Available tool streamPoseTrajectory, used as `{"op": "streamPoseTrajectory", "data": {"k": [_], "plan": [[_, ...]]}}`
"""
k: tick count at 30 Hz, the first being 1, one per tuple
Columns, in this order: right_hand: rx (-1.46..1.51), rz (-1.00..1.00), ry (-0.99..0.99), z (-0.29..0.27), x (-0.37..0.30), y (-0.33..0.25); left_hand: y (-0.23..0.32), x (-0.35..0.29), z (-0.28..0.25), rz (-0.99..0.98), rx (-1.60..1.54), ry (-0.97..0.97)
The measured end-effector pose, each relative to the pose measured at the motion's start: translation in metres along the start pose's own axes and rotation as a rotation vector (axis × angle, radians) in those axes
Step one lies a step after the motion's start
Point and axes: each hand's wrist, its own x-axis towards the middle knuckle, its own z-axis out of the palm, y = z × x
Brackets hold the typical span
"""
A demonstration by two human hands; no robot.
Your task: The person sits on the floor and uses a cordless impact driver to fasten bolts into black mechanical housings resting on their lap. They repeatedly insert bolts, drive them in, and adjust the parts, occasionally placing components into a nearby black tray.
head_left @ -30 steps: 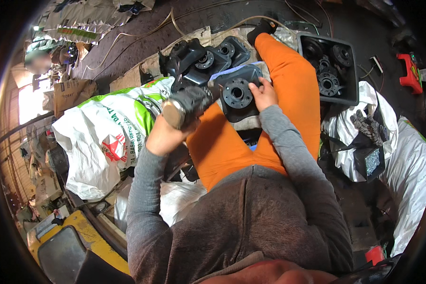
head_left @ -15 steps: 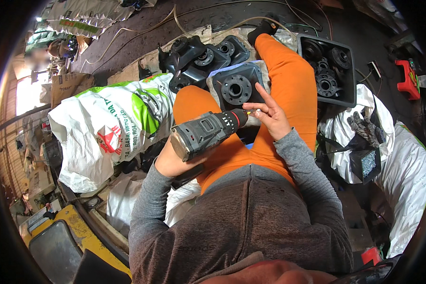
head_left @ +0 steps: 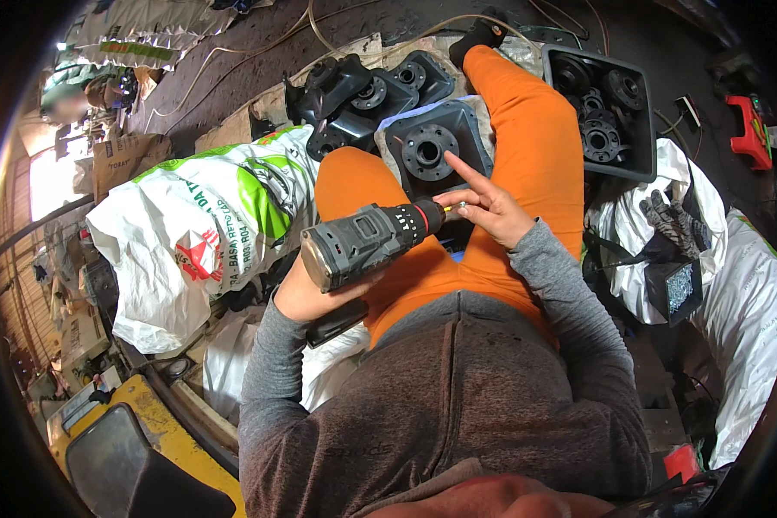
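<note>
My left hand (head_left: 305, 295) is wrapped round the grip of a grey and black cordless drill (head_left: 354, 246), held level over my lap. The drill's nose points right, toward my right hand (head_left: 499, 216). There my right thumb and fingers pinch a small shiny screw (head_left: 463, 205) at the tip of the bit, while the index finger stretches forward. Beyond the drill, between my knees, sits a black square-based housing (head_left: 470, 131) with a round, holed flange (head_left: 428, 152) on top. The drill's grip is mostly hidden by my hand.
More black housings (head_left: 345, 91) are heaped beyond my left knee. A dark bin (head_left: 645, 164) of round flanges stands at the far right. Nearer are a striped glove (head_left: 669, 223) and a small black box (head_left: 658, 298) of shiny bits. A white sack (head_left: 160, 250) lies left; hoses cross the floor.
The drill and both hands have shifted slightly in view, with the drill a little to the left. Both hands keep the same hold.
</note>
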Motion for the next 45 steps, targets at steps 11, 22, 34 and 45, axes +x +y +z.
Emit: {"op": "streamPoseTrajectory", "data": {"k": [11, 22, 34, 45], "plan": [[-0.606, 0.203, -0.215, 0.007, 0.017, -0.027, -0.016, -0.007, -0.011, 0.032, 0.066, -0.073], [-0.401, 0.080, 0.645, -0.015, 0.050, 0.022, -0.035, 0.008, -0.018, -0.021, 0.154, 0.064], [-0.384, 0.181, 0.700, -0.044, 0.087, 0.071, -0.043, 0.061, -0.026, -0.147, 0.271, -0.076], [-0.250, 0.217, 0.699, -0.034, 0.088, 0.057, -0.033, 0.090, -0.023, -0.194, 0.382, -0.143]]}}
